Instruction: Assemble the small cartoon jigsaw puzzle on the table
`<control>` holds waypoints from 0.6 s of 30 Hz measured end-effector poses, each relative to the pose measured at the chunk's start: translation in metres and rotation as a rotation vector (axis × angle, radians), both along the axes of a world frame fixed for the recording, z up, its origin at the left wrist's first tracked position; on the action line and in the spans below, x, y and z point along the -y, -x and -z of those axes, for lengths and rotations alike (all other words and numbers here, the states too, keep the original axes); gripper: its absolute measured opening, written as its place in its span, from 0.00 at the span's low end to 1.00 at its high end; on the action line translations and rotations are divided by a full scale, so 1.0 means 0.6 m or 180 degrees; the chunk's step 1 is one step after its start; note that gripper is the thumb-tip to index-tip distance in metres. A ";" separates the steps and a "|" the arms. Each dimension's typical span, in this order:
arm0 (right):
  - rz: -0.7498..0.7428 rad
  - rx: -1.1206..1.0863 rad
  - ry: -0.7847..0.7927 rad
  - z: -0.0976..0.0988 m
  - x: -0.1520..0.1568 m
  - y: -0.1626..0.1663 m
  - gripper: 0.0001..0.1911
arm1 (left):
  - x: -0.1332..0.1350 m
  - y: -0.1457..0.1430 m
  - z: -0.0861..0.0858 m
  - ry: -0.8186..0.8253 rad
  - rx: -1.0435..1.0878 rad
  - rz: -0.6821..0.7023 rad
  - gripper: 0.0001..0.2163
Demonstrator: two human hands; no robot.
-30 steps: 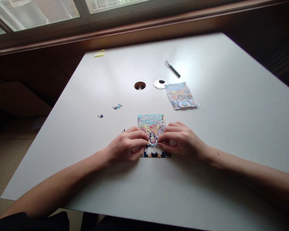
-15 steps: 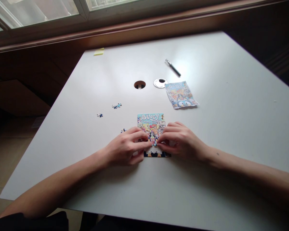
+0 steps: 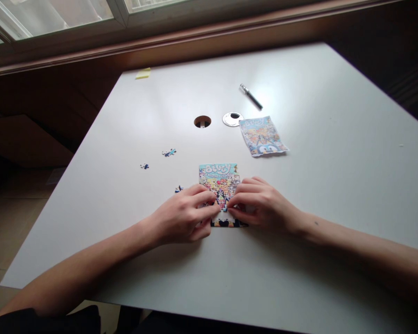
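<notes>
A small colourful jigsaw puzzle (image 3: pixel 218 178) lies on the white table (image 3: pixel 299 232) in front of me, mostly assembled. My left hand (image 3: pixel 183 215) rests on its lower left part, fingers curled and pressed together at the puzzle's middle. My right hand (image 3: pixel 263 204) rests on its lower right part, fingertips pinched towards the left hand's. Between the fingertips a small blue piece (image 3: pixel 225 209) shows. Loose pieces lie to the left: one (image 3: pixel 178 189) beside my left hand, one (image 3: pixel 145 166) further left, and a small joined group (image 3: pixel 169 152) behind.
A printed picture sheet (image 3: pixel 263 136) lies behind and right of the puzzle. Beyond it are a round cable-hole cover (image 3: pixel 232 119), an open cable hole (image 3: pixel 202 121), a pen (image 3: pixel 251 97) and a yellow sticky note (image 3: pixel 143 73). A window sill runs behind the table.
My left hand has slid slightly right over the puzzle's lower gap, covering more of it. The right hand has barely moved.
</notes>
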State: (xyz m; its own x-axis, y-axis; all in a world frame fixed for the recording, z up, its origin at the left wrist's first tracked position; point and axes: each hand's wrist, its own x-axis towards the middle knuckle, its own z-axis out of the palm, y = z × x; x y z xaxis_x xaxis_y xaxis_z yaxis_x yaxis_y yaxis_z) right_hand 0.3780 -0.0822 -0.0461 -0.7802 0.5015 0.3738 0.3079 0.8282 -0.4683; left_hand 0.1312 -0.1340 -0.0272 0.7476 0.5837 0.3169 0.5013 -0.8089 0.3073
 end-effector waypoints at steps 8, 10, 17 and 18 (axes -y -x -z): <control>-0.0169 -0.0005 -0.0406 -0.006 0.000 -0.005 0.04 | 0.007 -0.007 -0.012 -0.0054 -0.0361 -0.0054 0.15; -0.0255 0.0214 -0.0608 -0.014 0.004 -0.005 0.05 | 0.008 -0.008 -0.014 -0.0077 -0.0400 -0.0070 0.15; -0.0380 0.0327 -0.0770 -0.017 0.007 -0.007 0.06 | 0.014 -0.012 -0.018 -0.0106 -0.0504 -0.0130 0.13; -0.0408 0.0266 -0.0758 -0.014 0.006 -0.008 0.06 | 0.017 -0.014 -0.018 -0.0105 -0.0541 -0.0155 0.13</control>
State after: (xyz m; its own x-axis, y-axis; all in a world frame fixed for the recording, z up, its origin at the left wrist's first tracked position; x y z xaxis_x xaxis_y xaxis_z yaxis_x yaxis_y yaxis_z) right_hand 0.3826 -0.0861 -0.0379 -0.8647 0.3025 0.4009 0.2229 0.9465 -0.2333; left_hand 0.1394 -0.1439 -0.0164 0.7631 0.6119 0.2078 0.5826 -0.7906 0.1886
